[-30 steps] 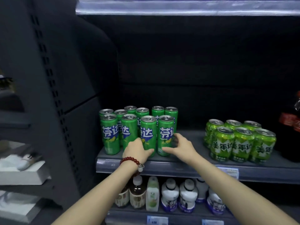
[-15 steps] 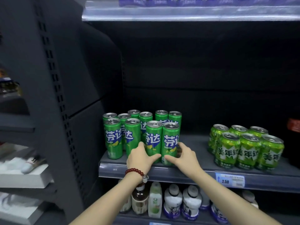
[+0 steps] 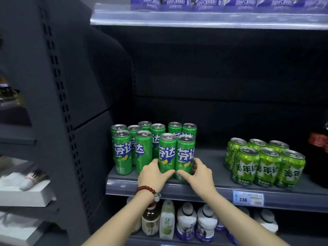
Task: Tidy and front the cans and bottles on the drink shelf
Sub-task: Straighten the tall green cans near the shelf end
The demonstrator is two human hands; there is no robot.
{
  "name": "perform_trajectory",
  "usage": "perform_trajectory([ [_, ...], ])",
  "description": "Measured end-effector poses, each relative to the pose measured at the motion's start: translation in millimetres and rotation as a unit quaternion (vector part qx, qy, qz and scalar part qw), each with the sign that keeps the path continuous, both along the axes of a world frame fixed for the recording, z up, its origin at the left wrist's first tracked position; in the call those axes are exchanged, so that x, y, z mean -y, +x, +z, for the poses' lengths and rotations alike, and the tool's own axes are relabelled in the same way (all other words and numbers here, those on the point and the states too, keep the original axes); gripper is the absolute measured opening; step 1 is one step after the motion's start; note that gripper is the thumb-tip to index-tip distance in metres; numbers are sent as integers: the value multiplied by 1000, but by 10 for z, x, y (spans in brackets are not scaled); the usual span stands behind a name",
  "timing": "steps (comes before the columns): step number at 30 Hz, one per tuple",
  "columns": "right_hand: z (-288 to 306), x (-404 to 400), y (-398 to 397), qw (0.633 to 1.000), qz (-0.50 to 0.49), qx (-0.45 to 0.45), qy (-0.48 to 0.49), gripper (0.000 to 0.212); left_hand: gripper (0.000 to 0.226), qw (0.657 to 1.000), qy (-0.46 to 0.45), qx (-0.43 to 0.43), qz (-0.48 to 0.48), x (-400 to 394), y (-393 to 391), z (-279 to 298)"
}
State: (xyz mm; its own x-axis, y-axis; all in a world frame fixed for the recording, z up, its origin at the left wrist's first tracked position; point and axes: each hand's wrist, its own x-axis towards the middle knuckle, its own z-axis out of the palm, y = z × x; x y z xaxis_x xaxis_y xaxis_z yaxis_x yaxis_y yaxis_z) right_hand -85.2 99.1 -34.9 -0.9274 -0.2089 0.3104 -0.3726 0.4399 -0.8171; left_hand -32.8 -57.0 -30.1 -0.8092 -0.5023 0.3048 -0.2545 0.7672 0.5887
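Several tall green slim cans (image 3: 122,151) stand in two rows at the left of the grey drink shelf (image 3: 221,189). Two of them sit at the shelf's front lip, ahead of the others. My left hand (image 3: 153,176) wraps the base of the left one (image 3: 166,150). My right hand (image 3: 199,174) wraps the base of the right one (image 3: 185,153). The thumbs nearly meet in front of the pair. A group of short lime-green cans (image 3: 264,166) stands to the right, labels facing out.
A price tag reading 2.50 (image 3: 248,198) sits on the shelf edge. Bottles (image 3: 186,221) fill the shelf below. Purple-labelled bottles (image 3: 213,2) line the shelf above. A dark bottle with a red label (image 3: 319,142) stands at far right. A dark upright panel (image 3: 58,103) borders the left.
Both hands have drawn the two right-hand front cans forward to the shelf lip, ahead of the other front cans. The view has moved closer.
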Motion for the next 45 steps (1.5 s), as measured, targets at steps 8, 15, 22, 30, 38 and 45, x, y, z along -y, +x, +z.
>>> perform_trajectory([
  [8, -42, 3, -3, 1000, -6, 1, -13, 61, 73, 999, 29, 12, -9, -23, 31, 47],
  [15, 50, 80, 233, 993, -73, -80, -42, 65, 42, 997, 65, -42, -26, 320, 288, 15],
  [22, 281, 506, 719, 961, -56, -270, 33, 39, 25, 997, 32, -74, -3, 900, 551, 138],
  [30, 255, 1028, 824, 957, 27, -166, 237, 27, 24, 991, -112, 56, -51, 1291, 681, 253],
  [38, 345, 1369, 745, 982, -40, 2, 186, 52, 50, 997, -40, 55, -26, 1337, 651, 279],
  [45, 347, 1601, 682, 991, -106, 65, 56, 61, 54, 996, 51, 65, -22, 1283, 527, 247],
])
